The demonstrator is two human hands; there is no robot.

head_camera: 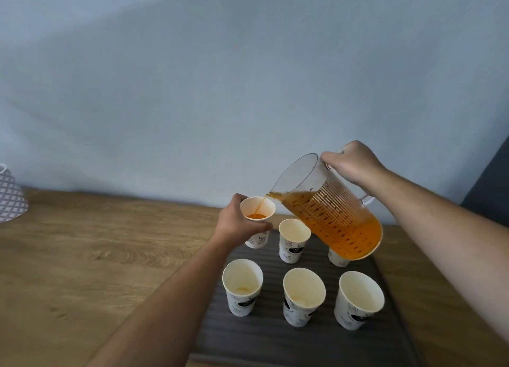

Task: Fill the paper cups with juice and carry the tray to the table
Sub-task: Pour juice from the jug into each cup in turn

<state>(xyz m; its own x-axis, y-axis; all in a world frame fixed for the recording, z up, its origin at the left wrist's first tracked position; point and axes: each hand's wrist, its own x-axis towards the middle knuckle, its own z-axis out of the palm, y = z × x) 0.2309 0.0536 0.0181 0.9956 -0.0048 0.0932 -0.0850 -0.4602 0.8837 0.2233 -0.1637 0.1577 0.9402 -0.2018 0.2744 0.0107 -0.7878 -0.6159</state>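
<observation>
My right hand point(354, 162) grips the handle of a clear measuring jug point(330, 215), tilted to the left and about half full of orange juice. A thin stream runs from its spout into a white paper cup point(260, 209) at the tray's far left corner, and my left hand point(237, 223) holds this cup by its side. Juice covers the cup's bottom. Several more white paper cups stand on the dark ribbed tray point(275, 336): one in the far middle point(293, 240), one mostly hidden behind the jug point(337, 258), and three in the near row point(242, 286).
The tray lies on a wooden counter point(96, 256) against a pale blue wall. A patterned grey and white lampshade point(11, 196) sits at the far left edge. A dark panel point(490, 184) stands at the right edge.
</observation>
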